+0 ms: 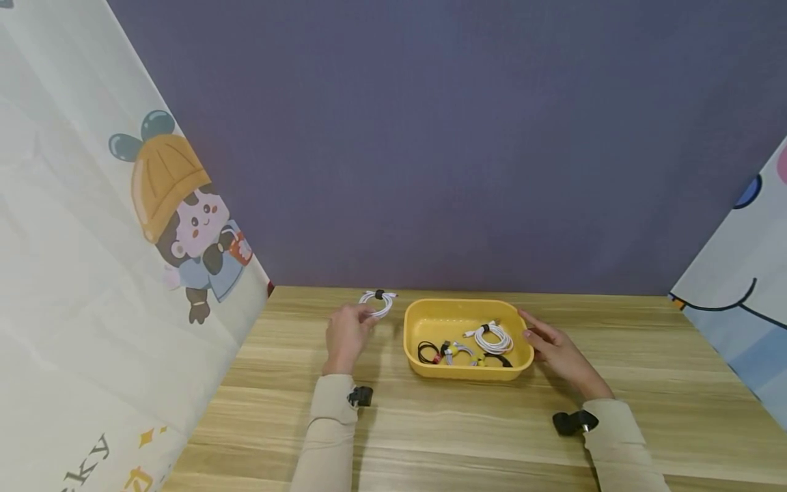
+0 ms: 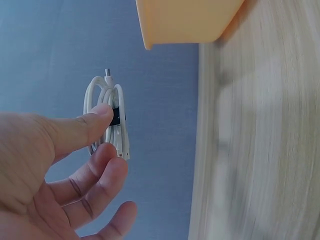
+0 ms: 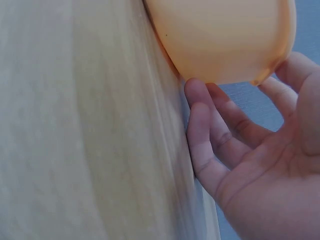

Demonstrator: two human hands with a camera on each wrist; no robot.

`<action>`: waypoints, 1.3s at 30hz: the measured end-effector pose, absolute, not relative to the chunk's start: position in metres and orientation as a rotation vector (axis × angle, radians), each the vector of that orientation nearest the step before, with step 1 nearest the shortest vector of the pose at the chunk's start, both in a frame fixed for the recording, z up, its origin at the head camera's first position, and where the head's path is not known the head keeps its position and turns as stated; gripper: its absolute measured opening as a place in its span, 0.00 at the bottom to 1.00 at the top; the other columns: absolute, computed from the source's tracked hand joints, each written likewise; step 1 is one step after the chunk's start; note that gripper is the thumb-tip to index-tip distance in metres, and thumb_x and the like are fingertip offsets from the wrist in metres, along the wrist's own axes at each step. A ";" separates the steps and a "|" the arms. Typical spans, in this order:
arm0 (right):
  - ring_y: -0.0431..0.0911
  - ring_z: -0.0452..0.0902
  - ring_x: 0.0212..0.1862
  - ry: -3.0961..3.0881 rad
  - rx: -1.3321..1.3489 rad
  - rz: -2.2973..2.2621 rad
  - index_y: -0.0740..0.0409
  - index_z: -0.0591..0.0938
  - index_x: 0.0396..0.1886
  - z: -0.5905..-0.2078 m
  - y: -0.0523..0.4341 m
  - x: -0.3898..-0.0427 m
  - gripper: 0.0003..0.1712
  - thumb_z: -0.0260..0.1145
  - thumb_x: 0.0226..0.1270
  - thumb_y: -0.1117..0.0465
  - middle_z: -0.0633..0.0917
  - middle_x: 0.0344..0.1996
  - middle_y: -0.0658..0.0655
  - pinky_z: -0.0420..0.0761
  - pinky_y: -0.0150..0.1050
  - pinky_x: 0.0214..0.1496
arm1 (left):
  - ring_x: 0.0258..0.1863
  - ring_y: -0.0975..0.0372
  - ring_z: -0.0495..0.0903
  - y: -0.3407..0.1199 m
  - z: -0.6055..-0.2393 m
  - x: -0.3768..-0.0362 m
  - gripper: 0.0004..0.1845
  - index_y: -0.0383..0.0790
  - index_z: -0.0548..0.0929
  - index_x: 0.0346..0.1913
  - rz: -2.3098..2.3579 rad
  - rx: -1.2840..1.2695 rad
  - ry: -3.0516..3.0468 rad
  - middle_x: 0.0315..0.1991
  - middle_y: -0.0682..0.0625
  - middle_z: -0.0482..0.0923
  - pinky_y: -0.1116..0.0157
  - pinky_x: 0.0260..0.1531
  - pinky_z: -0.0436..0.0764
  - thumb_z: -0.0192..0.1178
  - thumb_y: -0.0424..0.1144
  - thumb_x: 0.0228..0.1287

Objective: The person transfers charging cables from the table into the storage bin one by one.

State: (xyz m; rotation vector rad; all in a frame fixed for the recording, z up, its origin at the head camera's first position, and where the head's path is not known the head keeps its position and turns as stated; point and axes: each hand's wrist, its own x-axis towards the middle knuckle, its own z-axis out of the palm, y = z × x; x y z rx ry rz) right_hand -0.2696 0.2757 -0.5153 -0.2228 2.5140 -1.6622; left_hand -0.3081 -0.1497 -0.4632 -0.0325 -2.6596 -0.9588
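Note:
My left hand holds a coiled white cable bound with a black strap, just left of the yellow tray. In the left wrist view the thumb and fingers pinch the coil in the air, with the tray's corner above it. My right hand lies at the tray's right end, its relaxed fingers touching the outer wall. In the tray lie a white coil, a black coil and smaller bundled cables.
The tray stands on a wooden table near its back edge. A purple backdrop closes the back. A cartoon-print curtain hangs on the left and another printed sheet on the right.

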 end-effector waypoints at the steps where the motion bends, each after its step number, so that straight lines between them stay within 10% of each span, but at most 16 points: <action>1: 0.41 0.84 0.55 2.510 -0.225 -1.664 0.44 0.55 0.84 -0.515 0.276 -0.269 0.37 0.53 0.82 0.46 0.69 0.71 0.75 0.87 0.35 0.47 | 0.32 0.57 0.84 -0.149 -0.462 -0.307 0.07 0.49 0.92 0.40 -0.962 -0.031 -2.666 0.32 0.52 0.89 0.59 0.30 0.79 0.75 0.41 0.58; 39: 0.31 0.81 0.53 2.514 -0.227 -1.666 0.46 0.55 0.83 -0.516 0.276 -0.270 0.36 0.53 0.82 0.46 0.66 0.74 0.75 0.87 0.35 0.47 | 0.33 0.58 0.83 -0.127 -0.454 -0.302 0.08 0.49 0.92 0.41 -0.964 -0.158 -2.659 0.34 0.52 0.89 0.59 0.33 0.80 0.75 0.42 0.58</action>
